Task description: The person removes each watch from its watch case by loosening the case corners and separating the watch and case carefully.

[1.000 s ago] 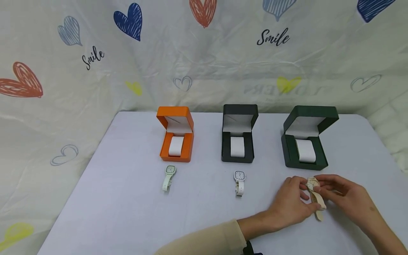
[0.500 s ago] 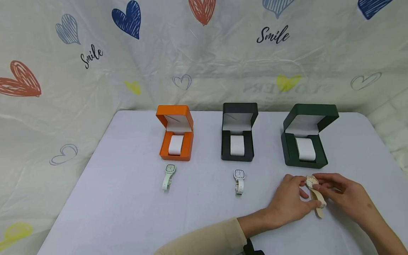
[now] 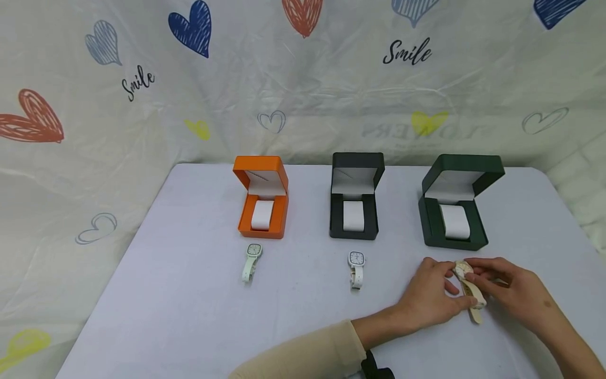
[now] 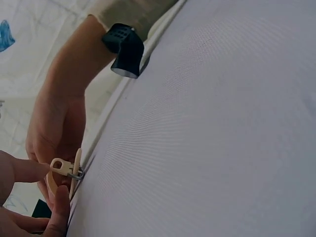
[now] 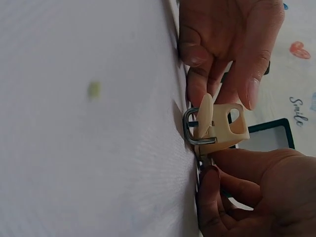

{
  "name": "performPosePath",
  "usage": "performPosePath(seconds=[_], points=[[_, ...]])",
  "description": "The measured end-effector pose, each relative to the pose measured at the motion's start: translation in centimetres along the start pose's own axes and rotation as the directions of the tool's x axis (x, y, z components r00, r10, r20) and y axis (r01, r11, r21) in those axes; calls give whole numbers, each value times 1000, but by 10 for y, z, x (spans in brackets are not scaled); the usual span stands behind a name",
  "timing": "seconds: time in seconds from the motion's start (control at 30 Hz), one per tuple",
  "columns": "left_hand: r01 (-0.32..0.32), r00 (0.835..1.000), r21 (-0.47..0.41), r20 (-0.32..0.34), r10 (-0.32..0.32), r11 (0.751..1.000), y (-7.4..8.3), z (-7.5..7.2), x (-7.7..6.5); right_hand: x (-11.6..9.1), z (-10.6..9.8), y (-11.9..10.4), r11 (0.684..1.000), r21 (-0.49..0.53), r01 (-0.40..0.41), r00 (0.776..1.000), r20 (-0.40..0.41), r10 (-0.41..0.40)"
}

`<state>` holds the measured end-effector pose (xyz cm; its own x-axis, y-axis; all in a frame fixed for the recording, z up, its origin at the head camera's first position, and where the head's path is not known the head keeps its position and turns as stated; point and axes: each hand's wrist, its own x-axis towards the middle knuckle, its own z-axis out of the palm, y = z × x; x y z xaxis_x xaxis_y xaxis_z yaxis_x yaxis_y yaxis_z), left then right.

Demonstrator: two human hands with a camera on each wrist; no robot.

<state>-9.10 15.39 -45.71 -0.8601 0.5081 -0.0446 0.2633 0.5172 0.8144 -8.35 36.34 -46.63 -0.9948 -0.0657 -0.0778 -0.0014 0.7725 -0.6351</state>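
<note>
Both hands hold a cream-strapped wristwatch (image 3: 471, 289) low over the white table, in front of the green box. My left hand (image 3: 432, 296) grips it from the left, index finger near the dial and thumb against the lower strap. From the other side, the thumb and fingers of my right hand (image 3: 511, 288) pinch it at the dial, partly covering it. The strap's metal buckle (image 5: 197, 127) shows in the right wrist view, with the strap end standing up through it. In the left wrist view the same strap (image 4: 63, 167) sits between the two hands' fingers.
Three lidded boxes stand open at the back: orange (image 3: 260, 234), black (image 3: 353, 235) and green (image 3: 452, 243), each with a white cushion. A pale green watch (image 3: 252, 260) lies before the orange box, a white watch (image 3: 356, 268) before the black one. A heart-print curtain (image 3: 331, 79) hangs behind.
The hands and the cream watch have shifted very slightly. The right fingers work at the dial, which is more covered half a second ago than now. Boxes and other watches stay put.
</note>
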Motion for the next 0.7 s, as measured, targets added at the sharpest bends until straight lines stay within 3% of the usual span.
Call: performPosePath(seconds=[0.3, 0.53, 0.7], points=[[38, 998, -93, 53, -33, 995, 1, -5, 3, 0, -5, -3, 999, -6, -39, 999, 34, 39], [30, 996, -172, 90, -14, 985, 1, -10, 3, 0, -7, -5, 999, -11, -42, 999, 14, 42], [32, 996, -180, 87, -16, 983, 4, -18, -1, 0, -8, -6, 998, -34, -50, 999, -12, 50]])
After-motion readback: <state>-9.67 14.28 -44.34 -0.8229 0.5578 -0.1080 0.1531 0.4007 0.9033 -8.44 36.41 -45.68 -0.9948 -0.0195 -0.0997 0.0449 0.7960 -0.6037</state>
